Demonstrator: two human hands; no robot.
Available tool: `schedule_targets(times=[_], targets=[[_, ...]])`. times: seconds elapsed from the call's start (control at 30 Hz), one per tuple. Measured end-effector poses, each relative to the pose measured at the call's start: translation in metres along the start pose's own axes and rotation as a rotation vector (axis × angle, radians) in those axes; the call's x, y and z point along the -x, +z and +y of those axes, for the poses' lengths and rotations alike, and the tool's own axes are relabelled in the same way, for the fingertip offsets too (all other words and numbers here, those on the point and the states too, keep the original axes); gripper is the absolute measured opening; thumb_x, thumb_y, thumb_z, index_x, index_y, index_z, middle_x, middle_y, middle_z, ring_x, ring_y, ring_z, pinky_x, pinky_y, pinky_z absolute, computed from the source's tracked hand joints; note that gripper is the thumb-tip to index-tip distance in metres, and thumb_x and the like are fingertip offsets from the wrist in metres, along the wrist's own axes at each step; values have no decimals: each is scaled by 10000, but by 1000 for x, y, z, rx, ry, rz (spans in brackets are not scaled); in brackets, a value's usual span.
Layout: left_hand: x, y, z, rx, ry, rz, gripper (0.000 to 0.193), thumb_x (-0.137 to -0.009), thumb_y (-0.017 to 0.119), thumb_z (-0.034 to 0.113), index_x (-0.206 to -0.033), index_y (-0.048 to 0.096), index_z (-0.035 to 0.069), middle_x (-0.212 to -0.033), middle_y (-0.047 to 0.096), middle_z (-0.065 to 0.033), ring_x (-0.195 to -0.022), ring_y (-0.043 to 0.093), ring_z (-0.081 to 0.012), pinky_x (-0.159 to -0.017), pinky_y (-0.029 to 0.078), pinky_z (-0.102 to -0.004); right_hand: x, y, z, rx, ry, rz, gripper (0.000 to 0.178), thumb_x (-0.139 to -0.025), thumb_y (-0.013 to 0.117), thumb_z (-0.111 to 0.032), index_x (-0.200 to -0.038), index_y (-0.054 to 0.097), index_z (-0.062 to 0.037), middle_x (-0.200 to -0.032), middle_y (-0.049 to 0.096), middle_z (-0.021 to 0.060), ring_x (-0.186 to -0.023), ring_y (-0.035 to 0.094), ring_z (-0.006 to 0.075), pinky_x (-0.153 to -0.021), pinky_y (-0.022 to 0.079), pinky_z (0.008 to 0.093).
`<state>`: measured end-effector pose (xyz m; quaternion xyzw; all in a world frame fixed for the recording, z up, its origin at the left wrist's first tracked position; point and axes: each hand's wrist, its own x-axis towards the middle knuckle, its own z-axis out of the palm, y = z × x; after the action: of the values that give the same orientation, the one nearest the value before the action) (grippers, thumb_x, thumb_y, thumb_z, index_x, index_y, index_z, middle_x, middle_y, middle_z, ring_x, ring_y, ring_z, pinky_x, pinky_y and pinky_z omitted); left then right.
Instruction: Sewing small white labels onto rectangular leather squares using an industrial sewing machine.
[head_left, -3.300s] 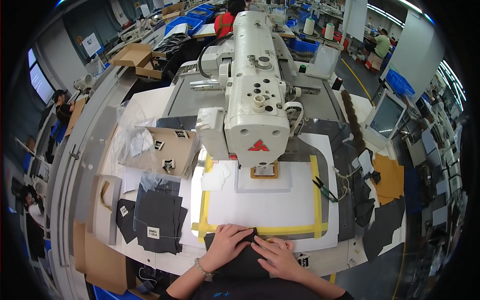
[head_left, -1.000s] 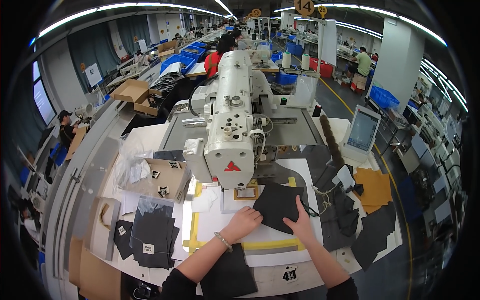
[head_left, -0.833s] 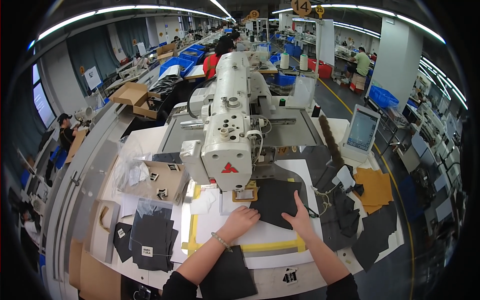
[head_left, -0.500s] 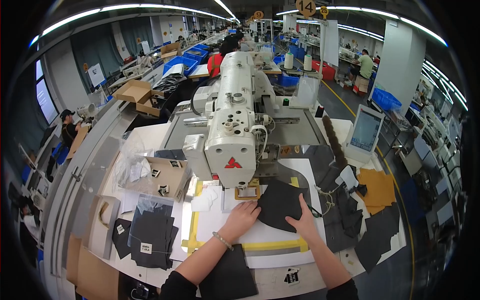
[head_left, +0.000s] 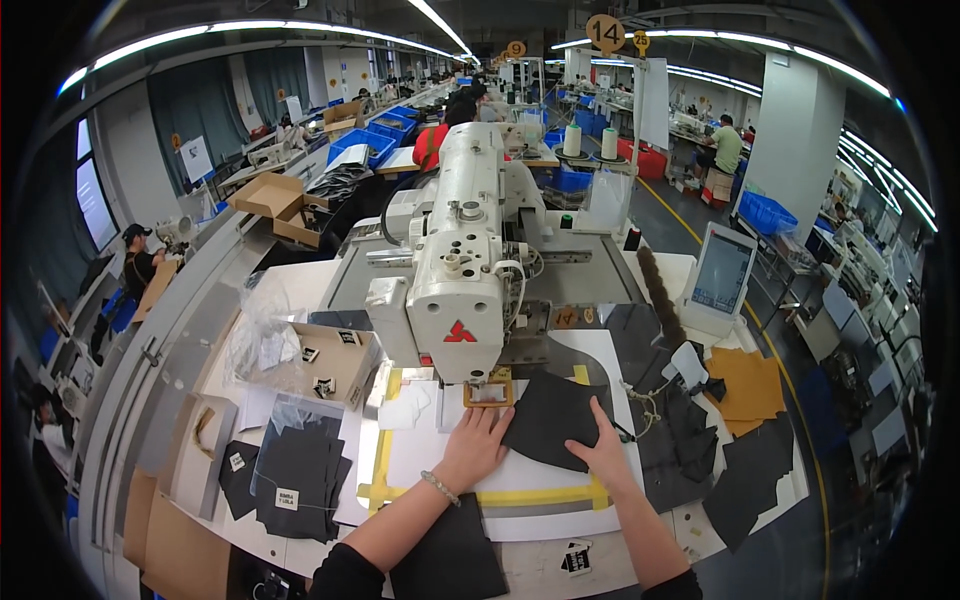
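Panel (head_left: 550, 420) leftward against right grip (head_left: 605, 455)

Panel (head_left: 550, 415) left of right hand (head_left: 605, 459)

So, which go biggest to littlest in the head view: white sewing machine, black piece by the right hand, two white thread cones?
1. White sewing machine
2. Black piece by the right hand
3. White thread cones; those two look alike, so unranked

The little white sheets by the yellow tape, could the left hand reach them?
Probably yes: the left hand is near the white sheets, nothing tall shows between, and the dark piece lies on its other side.
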<state>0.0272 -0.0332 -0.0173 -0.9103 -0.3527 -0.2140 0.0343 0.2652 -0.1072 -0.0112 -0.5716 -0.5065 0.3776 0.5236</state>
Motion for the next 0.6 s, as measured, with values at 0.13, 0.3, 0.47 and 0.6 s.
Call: schedule_targets(times=[0.13, 0.3, 0.47, 0.6], targets=[[2, -2, -1, 23, -29, -4, 676, -798, 631, 252, -1409, 414, 61, -1260, 485, -211, -1211, 466, -365, -1069, 351, -449, 1, 0, 0, -32, -4, -9, 945, -734, 759, -4, -1513, 223, -6, -1425, 455, 184, -1287, 459, 230, -1073, 350, 301], [0, 0, 0, 68, 9, 28, 474, -806, 622, 235, -1237, 576, 43, -1186, 569, -148, -1140, 546, -302, -1005, 425, -402, 4, -2, -2, -38, 35, -24, 937, -743, 751, 1, -1515, 219, -11, -1458, 417, 176, -1308, 432, 226, -1082, 339, 298], [-4, -7, -4, 75, 344, 44, 245, -781, 586, 119, -1004, 661, 51, -1000, 639, -52, -969, 616, -211, -866, 479, -328, 8, 4, -13, -6, 8, 28, 931, -738, 747, 17, -1512, 230, -13, -1460, 416, 182, -1318, 426, 234, -1090, 330, 301], [-4, -13, -6, 49, 408, -25, 209, -761, 578, 97, -944, 673, 61, -962, 646, -40, -902, 623, -191, -804, 483, -310, 2, 5, -12, 60, -22, 45, 925, -728, 746, 25, -1508, 250, -16, -1461, 414, 192, -1331, 418, 251, -1099, 321, 308]])
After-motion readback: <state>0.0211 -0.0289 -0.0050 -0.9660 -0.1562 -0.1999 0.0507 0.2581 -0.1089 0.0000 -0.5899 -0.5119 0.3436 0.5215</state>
